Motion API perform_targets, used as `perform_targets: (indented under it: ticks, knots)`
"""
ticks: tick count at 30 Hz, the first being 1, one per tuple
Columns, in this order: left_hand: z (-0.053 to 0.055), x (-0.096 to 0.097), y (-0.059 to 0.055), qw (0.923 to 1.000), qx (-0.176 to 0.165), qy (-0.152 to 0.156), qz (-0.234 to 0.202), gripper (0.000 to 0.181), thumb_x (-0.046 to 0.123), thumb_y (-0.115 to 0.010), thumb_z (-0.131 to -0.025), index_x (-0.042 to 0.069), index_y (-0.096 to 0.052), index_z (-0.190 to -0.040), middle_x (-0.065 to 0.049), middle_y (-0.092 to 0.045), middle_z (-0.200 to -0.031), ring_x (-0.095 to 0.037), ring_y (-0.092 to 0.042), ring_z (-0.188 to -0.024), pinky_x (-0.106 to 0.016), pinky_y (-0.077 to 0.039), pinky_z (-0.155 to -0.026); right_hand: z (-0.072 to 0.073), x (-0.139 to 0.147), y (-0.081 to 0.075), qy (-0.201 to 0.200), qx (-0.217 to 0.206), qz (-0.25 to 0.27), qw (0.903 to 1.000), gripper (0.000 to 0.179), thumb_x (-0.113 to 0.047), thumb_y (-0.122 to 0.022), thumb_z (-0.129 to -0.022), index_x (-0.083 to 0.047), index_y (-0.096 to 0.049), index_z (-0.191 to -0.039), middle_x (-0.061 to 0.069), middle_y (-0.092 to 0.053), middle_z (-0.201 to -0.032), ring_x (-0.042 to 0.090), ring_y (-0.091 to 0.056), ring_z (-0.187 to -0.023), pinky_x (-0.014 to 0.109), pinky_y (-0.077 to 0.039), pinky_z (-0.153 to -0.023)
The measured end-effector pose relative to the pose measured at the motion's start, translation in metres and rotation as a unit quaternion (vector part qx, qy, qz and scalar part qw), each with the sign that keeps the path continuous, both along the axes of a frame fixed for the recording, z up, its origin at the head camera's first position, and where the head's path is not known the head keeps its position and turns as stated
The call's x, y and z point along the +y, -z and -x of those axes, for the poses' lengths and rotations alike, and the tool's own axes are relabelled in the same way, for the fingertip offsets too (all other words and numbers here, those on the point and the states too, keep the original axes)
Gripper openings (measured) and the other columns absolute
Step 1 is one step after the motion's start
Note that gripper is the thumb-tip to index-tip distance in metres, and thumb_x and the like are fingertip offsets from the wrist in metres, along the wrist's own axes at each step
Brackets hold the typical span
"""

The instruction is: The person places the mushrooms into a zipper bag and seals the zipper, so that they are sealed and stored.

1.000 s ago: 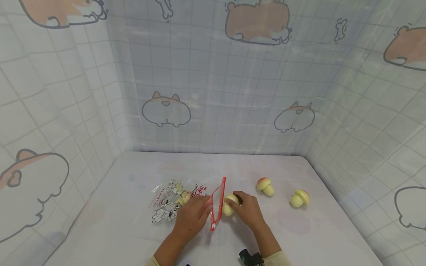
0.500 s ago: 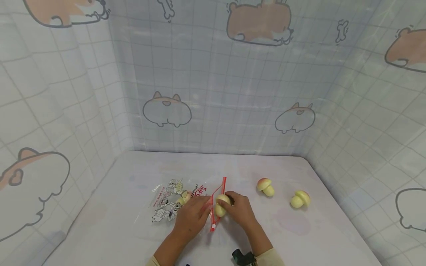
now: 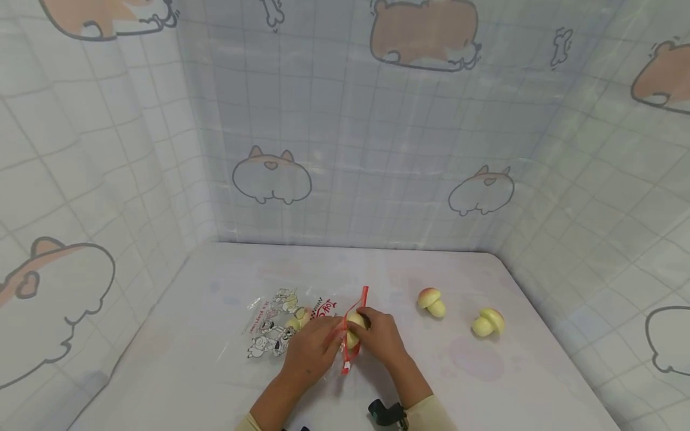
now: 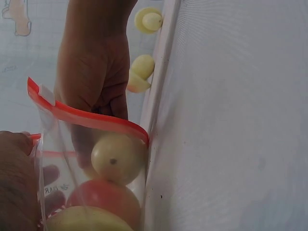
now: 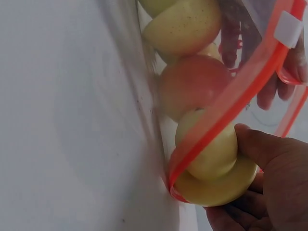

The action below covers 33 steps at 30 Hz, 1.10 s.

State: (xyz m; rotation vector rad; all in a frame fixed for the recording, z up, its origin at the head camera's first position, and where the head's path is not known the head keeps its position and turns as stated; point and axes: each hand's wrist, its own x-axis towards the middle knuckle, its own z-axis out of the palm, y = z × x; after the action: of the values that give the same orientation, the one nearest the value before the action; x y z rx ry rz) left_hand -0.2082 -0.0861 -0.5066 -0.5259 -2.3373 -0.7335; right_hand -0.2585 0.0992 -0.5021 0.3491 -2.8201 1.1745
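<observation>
My right hand (image 3: 384, 340) grips a pale yellow toy mushroom (image 5: 211, 173) at the mouth of a clear zip bag (image 3: 268, 341). In the right wrist view, the mushroom's round stem points into the bag, and its wide cap lies between my thumb and fingers. My left hand (image 3: 309, 352) pinches the bag's red zip edge (image 4: 101, 118), keeping the mouth apart. Inside the bag lie several toy mushrooms, among them one with a red cap (image 5: 195, 86). Cartoon print on the plastic and my left hand partly hide them in the head view.
Two more toy mushrooms lie on the white table (image 3: 215, 383) to the right, one farther back (image 3: 432, 303) and one nearer the right edge (image 3: 488, 323). Around the table hang grid-patterned sheets (image 3: 345, 197) with cartoon dogs.
My right hand has moved left, carrying the mushroom from just outside the red-edged mouth into it. My left hand and the bag have stayed nearly still.
</observation>
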Motion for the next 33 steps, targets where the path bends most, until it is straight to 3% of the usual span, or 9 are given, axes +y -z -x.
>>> perform_targets:
  ticks: [3, 16, 23, 33]
  knots:
    - [0.000, 0.001, 0.000, 1.0000, -0.007, -0.001, 0.001, 0.030, 0.037, -0.062, -0.098, 0.016, -0.073, -0.117, 0.006, -0.074, -0.111, -0.011, -0.068, -0.107, -0.032, -0.057, -0.090, 0.000, -0.003, 0.000, -0.006, -0.004, 0.002, 1.0000, 0.047, -0.042, -0.075, -0.088, -0.011, -0.069, -0.122, 0.001, -0.072, -0.112, 0.012, -0.062, -0.093, 0.035, -0.058, -0.087]
    - [0.003, 0.000, 0.001, 0.9993, 0.036, 0.009, -0.002, 0.029, 0.032, -0.070, -0.093, 0.013, -0.074, -0.114, 0.004, -0.075, -0.107, -0.013, -0.070, -0.103, -0.034, -0.058, -0.088, -0.002, -0.019, -0.001, -0.006, 0.017, -0.004, 0.9998, 0.033, -0.022, -0.077, -0.087, -0.007, -0.071, -0.115, 0.004, -0.073, -0.106, 0.015, -0.064, -0.091, 0.038, -0.058, -0.087]
    - [0.003, 0.000, 0.000, 0.9986, 0.051, 0.015, 0.002, 0.030, 0.032, -0.071, -0.092, 0.014, -0.074, -0.115, 0.005, -0.075, -0.107, -0.013, -0.070, -0.103, -0.032, -0.058, -0.087, -0.004, -0.024, 0.002, -0.017, 0.031, -0.004, 0.9994, 0.030, -0.020, -0.075, -0.087, -0.007, -0.073, -0.114, 0.005, -0.074, -0.103, 0.015, -0.063, -0.085, 0.036, -0.058, -0.081]
    - [0.003, 0.001, 0.000, 0.9981, 0.059, 0.004, 0.015, 0.033, 0.031, -0.072, -0.091, 0.014, -0.073, -0.119, 0.003, -0.075, -0.107, -0.014, -0.070, -0.102, -0.033, -0.058, -0.086, -0.005, -0.028, 0.004, -0.051, 0.018, 0.005, 0.9985, 0.025, -0.018, -0.073, -0.089, -0.009, -0.074, -0.112, 0.000, -0.074, -0.098, 0.009, -0.061, -0.079, 0.031, -0.059, -0.080]
